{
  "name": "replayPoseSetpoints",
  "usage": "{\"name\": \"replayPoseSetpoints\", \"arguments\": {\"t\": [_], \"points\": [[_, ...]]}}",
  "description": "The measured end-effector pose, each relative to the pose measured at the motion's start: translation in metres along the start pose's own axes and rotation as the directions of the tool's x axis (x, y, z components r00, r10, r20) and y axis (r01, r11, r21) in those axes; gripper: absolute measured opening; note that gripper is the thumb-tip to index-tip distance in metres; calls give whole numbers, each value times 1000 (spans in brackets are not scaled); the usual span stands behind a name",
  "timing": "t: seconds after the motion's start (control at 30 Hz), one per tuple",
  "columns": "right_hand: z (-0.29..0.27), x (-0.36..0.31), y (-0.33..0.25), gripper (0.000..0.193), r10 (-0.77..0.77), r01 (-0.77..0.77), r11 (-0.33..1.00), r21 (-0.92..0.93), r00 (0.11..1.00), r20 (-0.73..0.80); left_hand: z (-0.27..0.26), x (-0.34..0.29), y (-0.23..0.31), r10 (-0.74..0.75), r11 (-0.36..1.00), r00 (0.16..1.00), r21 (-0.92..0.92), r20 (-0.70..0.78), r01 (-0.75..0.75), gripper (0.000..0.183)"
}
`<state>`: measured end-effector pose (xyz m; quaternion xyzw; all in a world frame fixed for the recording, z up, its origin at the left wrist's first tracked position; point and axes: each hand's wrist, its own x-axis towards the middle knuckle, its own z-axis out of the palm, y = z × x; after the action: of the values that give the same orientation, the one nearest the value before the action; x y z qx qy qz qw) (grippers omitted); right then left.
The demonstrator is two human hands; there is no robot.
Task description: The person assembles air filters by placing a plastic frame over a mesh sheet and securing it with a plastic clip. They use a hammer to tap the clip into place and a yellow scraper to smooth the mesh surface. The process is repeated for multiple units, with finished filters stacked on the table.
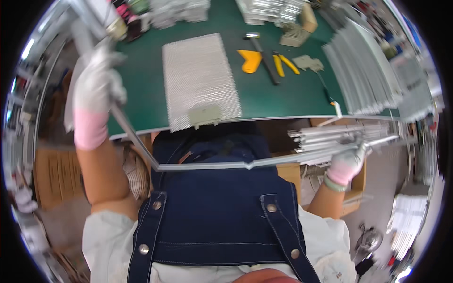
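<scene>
Green tabletop (292, 96) at twelve o'clock; silvery sheet (200, 78) at eleven, hammer (269, 65) at one. Left hand (98, 82) at ten, right hand (347, 163) at three, gloved fingers (118, 88) clasping bent metal strip (203, 166).

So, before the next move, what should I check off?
1. Left hand on the metal strip: ok, closed round it.
2. Right hand on the strip: ok, gripping towards its other end.
3. Strip straight: not ok, it bends sharply towards the left hand.
4. Mesh sheet uncovered: not ok, a small plate lies on its near end.
5. Hammer and pliers off the sheet: ok, both right of it.
6. Strip's left tip: cannot tell, blurred.
</scene>
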<state>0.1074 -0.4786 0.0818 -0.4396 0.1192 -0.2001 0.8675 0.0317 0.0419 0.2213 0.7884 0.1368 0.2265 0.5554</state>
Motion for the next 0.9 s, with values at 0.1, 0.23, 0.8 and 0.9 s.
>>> {"name": "replayPoseSetpoints", "arguments": {"t": [0.1,0.23,0.8,0.9], "points": [[90,-81,16,48,-216,322,939,-118,821,528,31,0,-15,-107,990,992,99,67,100,45],[123,-125,61,70,84,349,902,-253,432,898,76,-53,-72,-203,979,949,26,240,203,36],[155,-35,184,54,473,409,231,-883,746,470,39,-79,-169,-502,701,857,634,114,326,51],[161,-59,172,55,471,542,178,-821,685,555,50,-83,-171,-625,764,772,299,120,572,47]]}}
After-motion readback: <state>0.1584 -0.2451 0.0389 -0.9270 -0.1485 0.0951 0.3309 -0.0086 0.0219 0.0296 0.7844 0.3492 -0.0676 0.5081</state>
